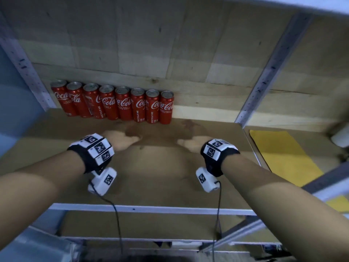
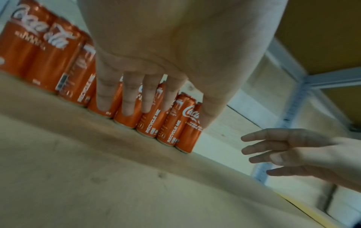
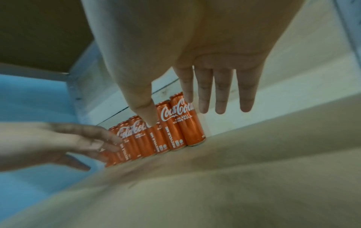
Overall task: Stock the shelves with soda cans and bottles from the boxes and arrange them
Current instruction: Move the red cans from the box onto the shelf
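Slim red aluminium cola cans (image 1: 111, 103) line the brown shelf board's (image 1: 154, 174) back wall, leaving room; left hand (image 1: 120, 140) and right hand (image 1: 190, 141) hover with fingers apart, empty.

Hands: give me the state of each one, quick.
Left hand: open, fingers straight, holding nothing, short of the row of cans.
Right hand: open, fingers straight and spread, holding nothing.

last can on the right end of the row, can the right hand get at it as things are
Probably yes: the right hand is open and holds nothing, and only bare shelf lies between it and the end can.
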